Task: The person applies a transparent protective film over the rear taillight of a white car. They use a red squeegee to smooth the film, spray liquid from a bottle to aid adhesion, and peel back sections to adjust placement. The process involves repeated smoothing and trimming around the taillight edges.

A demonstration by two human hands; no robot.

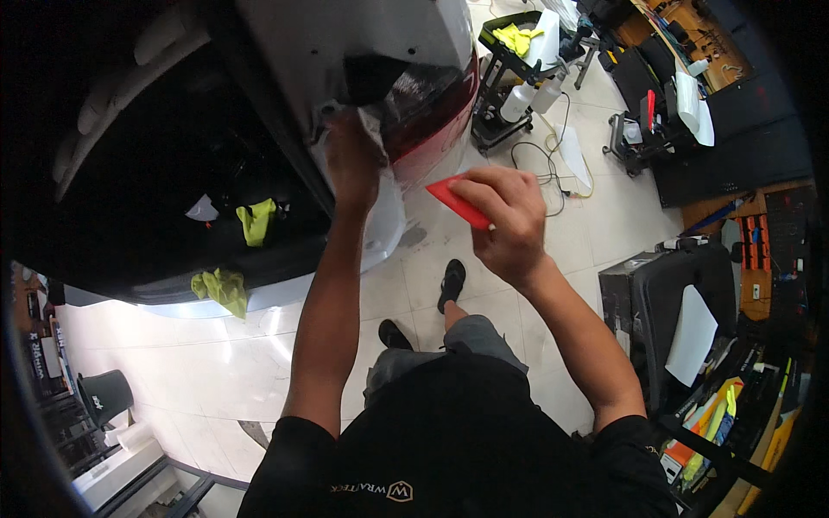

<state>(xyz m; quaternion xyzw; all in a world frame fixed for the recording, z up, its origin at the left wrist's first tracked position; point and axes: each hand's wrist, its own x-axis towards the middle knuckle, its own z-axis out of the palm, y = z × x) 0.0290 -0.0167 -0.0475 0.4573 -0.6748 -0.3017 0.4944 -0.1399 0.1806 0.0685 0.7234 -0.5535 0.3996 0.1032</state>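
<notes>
A red, flat squeegee is pinched between the thumb and fingers of my right hand, held in the air just right of the car's rear corner. At that corner, beside the red tail light, my left hand reaches up against the car body. A crumpled, pale, shiny film runs along its right side, and its fingers seem closed on the film's edge. Shadow blurs the left fingertips. The squeegee touches neither the film nor the tail light.
Yellow-green cloths lie in the dark open rear of the car, one over its edge. At upper right stands a black trolley with spray bottles. Cables cross the tiled floor. A large black case stands at right, a dark bucket at lower left.
</notes>
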